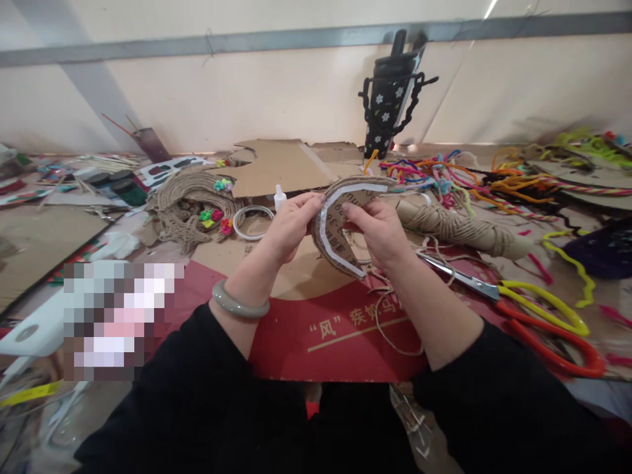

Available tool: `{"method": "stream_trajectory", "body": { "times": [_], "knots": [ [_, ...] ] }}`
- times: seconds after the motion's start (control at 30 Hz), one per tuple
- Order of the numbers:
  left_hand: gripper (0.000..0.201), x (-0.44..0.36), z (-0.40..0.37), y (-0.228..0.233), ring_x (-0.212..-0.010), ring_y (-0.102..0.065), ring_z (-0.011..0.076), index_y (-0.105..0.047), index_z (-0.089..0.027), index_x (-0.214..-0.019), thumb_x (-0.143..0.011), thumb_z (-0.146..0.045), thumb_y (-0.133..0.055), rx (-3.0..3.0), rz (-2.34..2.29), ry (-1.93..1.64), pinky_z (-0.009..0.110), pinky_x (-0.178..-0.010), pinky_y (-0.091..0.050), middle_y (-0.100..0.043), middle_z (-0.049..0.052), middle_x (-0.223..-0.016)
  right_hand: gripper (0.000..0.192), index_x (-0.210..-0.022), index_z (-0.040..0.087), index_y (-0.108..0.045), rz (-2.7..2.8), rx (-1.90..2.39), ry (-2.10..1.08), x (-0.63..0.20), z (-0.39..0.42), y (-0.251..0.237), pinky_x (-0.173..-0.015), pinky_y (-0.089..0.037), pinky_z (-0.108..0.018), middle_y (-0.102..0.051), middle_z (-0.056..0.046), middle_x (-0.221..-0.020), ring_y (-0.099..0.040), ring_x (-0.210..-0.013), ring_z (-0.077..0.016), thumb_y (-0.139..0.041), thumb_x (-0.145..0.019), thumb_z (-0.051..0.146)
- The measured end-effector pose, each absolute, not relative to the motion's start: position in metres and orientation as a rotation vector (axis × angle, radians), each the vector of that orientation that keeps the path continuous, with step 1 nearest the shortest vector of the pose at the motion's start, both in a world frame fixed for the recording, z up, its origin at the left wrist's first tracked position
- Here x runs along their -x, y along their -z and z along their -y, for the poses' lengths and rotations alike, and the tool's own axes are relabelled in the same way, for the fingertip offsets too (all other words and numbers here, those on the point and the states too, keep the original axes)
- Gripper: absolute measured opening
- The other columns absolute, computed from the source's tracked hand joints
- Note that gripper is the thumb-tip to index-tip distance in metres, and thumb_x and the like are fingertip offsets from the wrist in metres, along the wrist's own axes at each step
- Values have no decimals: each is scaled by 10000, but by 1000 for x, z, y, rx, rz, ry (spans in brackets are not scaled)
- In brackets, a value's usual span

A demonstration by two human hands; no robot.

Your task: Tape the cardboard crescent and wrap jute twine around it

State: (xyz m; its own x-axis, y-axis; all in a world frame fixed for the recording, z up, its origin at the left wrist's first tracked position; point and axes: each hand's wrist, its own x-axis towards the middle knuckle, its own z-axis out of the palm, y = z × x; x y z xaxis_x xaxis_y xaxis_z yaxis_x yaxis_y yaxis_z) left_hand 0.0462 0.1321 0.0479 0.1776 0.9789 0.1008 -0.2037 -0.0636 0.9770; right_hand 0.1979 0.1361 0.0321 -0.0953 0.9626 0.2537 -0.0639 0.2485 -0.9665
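A C-shaped cardboard piece (340, 214) with printed characters is raised between my hands, over a red printed board (296, 329). Brown twine runs round its outer edge, and a white tape strip curves along its face. My left hand (291, 227) pinches the upper left edge between thumb and fingers. From the other side, my right hand (378, 230) grips the piece with its thumb on the printed face; its other fingers are partly hidden behind. Near my left hand are a white ring-shaped roll (253, 224) and a small white bottle (280, 196). Loose twine (390, 336) trails below my right hand.
Large scissors (488, 289) with red and yellow handles lie right of my right forearm. Behind them is a twine-wrapped tube (459, 227). Twine-covered arches with flowers (197, 197) lie left, colourful pipe cleaners (474, 178) right. A black tumbler (390, 99) stands at the back.
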Motion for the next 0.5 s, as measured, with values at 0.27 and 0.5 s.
{"method": "stream_trajectory", "body": {
  "times": [0.27,0.5],
  "knots": [
    [196,-46,-135,-43,-535,-528,81,-653,-156,-791,-804,-351,-658,-1438,-1015,-1314,195,-512,-436,-615,-12,-640,230,-695,166,-598,1297,909,-1268,-194,-128,-37,-472,-459,-216,-563,24,-562,-502,-487,-81,-688,-628,367],
    [112,-45,-134,-40,-789,-646,141,-676,-161,-855,-782,-244,-657,-1839,-1154,-1613,223,-634,-504,-703,43,-852,160,-714,164,-566,1384,955,-1185,-192,-129,-38,-456,-429,-202,-520,38,-531,-477,-475,-74,-593,-647,307]
  ]
}}
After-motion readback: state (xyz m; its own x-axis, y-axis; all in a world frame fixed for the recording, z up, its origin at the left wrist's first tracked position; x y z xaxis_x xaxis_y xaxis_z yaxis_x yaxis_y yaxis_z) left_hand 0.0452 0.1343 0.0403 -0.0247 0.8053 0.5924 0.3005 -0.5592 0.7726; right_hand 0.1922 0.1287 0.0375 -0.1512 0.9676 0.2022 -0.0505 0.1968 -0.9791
